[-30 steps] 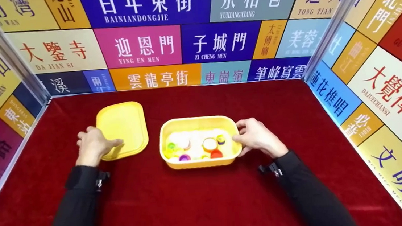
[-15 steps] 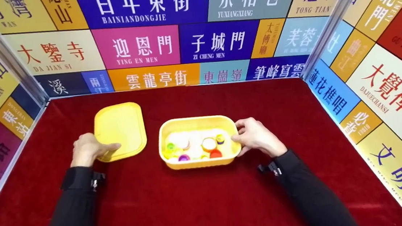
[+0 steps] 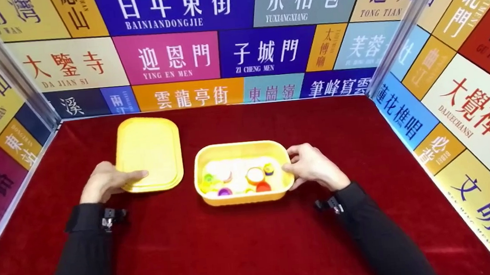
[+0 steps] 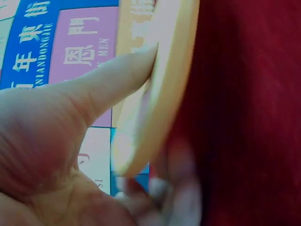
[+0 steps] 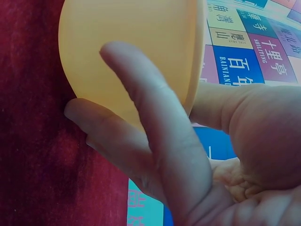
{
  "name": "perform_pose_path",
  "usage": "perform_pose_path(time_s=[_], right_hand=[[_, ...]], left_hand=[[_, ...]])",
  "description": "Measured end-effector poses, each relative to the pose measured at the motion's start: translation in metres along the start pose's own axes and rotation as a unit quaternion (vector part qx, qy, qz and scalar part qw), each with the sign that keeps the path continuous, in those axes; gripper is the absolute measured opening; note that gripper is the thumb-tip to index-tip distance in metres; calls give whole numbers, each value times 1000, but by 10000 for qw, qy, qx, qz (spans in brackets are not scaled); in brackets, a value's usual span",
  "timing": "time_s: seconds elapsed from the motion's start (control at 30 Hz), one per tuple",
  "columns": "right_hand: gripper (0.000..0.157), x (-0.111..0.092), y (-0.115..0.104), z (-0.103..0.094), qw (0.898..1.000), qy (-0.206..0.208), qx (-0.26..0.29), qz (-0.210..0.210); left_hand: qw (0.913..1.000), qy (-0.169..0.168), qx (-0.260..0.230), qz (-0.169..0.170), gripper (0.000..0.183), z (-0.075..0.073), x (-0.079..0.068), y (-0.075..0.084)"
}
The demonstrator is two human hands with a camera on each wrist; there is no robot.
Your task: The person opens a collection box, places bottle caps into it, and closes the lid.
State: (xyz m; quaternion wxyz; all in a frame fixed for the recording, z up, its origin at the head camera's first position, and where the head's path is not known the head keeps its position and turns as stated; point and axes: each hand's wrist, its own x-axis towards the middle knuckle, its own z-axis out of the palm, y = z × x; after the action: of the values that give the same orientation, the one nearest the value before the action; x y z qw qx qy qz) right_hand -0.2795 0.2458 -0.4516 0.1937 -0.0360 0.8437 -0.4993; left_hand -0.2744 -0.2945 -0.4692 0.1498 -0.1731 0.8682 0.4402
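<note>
A yellow lid (image 3: 148,152) is pinched near its front left corner by my left hand (image 3: 103,181). The thumb lies across its upper face. In the left wrist view, the lid (image 4: 167,94) is edge-on, with blurred fingers (image 4: 181,193) behind it. A yellow rounded plastic box (image 3: 246,198) stands in the middle of the red cloth. My right hand (image 3: 316,166) grips its right end, thumb over the rim. The right wrist view shows fingers (image 5: 160,127) spread against the outer wall of the box (image 5: 136,28). Inside lie several small round pieces, among them a red one (image 3: 263,187) and a purple one (image 3: 224,192).
Red cloth (image 3: 246,248) covers the table. Printed panels (image 3: 167,58) with Chinese characters stand along the back and both sides, joined by metal corner posts (image 3: 412,25). The lid is left of the box, with a strip of cloth between them.
The left hand first shifted slightly left, its fingers going from spread over the lid to under its edge. The lid has since tilted and moved slightly right. Right hand and box stay put.
</note>
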Motion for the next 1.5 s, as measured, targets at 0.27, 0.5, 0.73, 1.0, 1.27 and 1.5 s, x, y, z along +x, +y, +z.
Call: perform_pose_path(time_s=[0.27,0.5,0.73,1.0,1.27,1.5], right_hand=[[44,2,-3,-1,9996,-181,197,88],[45,1,-3,-1,9993,-237,281,96],[42,0,-6,-2,9994,-228,221,103],[48,-1,-9,-2,9997,154,-77,-151],[43,-2,-15,-2,9803,1318,-664,-1313],[51,-8,-25,0,9747,602,1616,-1425]], left_hand=[[9901,899,-515,947,81,8,-14,14],[9716,1721,35,1626,69,13,-30,35],[9322,2671,148,2438,48,27,-52,54],[8766,3168,-198,3618,31,47,-62,67],[7939,3048,-303,5253,18,65,-66,77],[7508,2727,-63,6016,25,79,-73,84]])
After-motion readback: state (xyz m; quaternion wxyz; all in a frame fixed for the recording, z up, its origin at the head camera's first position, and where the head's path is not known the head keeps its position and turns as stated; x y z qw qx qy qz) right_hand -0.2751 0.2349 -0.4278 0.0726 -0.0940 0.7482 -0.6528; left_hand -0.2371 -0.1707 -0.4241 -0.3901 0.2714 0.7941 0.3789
